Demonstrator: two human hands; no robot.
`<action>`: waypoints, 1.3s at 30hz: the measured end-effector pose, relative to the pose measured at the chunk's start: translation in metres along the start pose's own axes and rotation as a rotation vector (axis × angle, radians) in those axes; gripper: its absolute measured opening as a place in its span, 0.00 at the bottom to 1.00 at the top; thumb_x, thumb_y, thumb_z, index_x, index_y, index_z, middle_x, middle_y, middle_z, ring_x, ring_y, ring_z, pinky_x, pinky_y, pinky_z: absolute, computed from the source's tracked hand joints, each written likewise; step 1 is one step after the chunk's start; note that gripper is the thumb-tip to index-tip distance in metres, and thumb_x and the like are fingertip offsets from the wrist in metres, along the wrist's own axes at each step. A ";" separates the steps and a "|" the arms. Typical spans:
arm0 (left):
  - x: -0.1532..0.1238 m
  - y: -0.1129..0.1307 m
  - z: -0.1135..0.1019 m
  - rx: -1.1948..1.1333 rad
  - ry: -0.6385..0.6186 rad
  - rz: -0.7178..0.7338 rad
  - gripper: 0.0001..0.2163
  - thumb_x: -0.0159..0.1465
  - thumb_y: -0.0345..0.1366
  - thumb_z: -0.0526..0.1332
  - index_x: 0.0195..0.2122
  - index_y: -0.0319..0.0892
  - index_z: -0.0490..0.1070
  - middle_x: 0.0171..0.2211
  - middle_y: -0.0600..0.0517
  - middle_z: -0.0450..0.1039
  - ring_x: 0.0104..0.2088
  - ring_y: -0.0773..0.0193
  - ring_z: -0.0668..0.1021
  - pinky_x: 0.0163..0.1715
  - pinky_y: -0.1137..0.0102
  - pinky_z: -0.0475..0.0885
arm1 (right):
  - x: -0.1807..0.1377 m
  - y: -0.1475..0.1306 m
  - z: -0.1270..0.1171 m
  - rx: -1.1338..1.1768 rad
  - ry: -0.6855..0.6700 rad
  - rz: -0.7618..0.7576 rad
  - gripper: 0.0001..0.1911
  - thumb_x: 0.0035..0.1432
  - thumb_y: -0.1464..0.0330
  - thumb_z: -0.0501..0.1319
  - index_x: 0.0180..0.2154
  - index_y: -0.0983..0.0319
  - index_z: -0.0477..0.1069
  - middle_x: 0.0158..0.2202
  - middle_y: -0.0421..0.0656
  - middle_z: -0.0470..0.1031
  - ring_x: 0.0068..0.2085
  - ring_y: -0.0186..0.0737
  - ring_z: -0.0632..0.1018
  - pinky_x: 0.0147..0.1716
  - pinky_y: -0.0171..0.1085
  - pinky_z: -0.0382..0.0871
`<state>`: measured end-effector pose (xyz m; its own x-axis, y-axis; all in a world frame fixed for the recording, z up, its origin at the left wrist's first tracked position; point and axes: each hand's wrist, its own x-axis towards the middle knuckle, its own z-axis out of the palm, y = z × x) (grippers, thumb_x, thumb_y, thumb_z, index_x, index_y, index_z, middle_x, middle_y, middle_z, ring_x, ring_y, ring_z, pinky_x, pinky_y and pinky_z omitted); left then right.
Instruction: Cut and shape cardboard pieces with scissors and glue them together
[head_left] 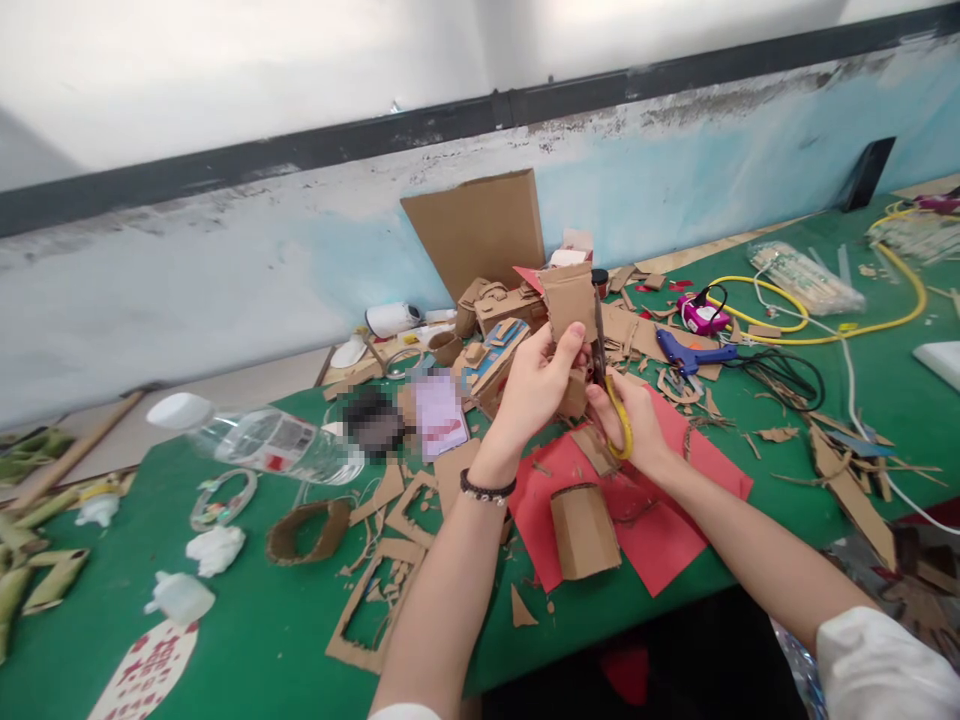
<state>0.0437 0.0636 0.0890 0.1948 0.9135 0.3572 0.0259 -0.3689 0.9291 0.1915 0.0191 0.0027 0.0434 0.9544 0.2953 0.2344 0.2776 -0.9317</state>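
Note:
My left hand (541,382) pinches a piece of cardboard (570,300) by its lower edge, holding it up above the table. Yellow-handled scissors (619,420) are in my right hand (634,415), with the fingers closed round the handles. The dark blades point up along the right edge of the cardboard; whether they are parted is hard to see. Below my hands lie red paper sheets (667,535), and on them stands a bent cardboard tube-like piece (585,532).
A green table (285,630) carries cardboard scraps, a blue glue gun (694,352) with a black cable, a yellow cord (847,338), and a plastic bottle (262,440). A cardboard sheet (484,230) leans on the wall behind cardboard models (510,308). A cardboard ring (307,530) lies left.

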 end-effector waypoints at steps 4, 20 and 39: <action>-0.001 -0.003 0.003 -0.002 -0.068 -0.001 0.25 0.72 0.61 0.66 0.36 0.41 0.75 0.33 0.49 0.80 0.32 0.63 0.78 0.35 0.69 0.75 | 0.003 0.003 -0.004 0.044 -0.016 -0.019 0.30 0.70 0.34 0.59 0.39 0.55 0.69 0.24 0.38 0.68 0.25 0.40 0.67 0.25 0.39 0.62; -0.010 -0.006 0.018 -0.018 -0.182 -0.121 0.24 0.73 0.61 0.64 0.35 0.44 0.70 0.24 0.53 0.74 0.24 0.60 0.78 0.24 0.68 0.72 | 0.010 -0.008 -0.010 0.191 -0.009 0.040 0.32 0.71 0.32 0.54 0.35 0.53 0.65 0.22 0.38 0.71 0.20 0.40 0.72 0.22 0.42 0.65; -0.010 -0.017 0.019 -0.035 -0.289 -0.154 0.21 0.75 0.59 0.62 0.40 0.44 0.73 0.26 0.51 0.80 0.23 0.58 0.81 0.26 0.65 0.76 | 0.013 -0.004 -0.015 0.166 0.014 0.083 0.35 0.70 0.30 0.54 0.34 0.54 0.66 0.20 0.39 0.72 0.18 0.40 0.72 0.20 0.41 0.64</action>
<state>0.0598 0.0581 0.0675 0.4615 0.8697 0.1749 0.0444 -0.2195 0.9746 0.2054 0.0287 0.0130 0.0699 0.9735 0.2176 0.0659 0.2132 -0.9748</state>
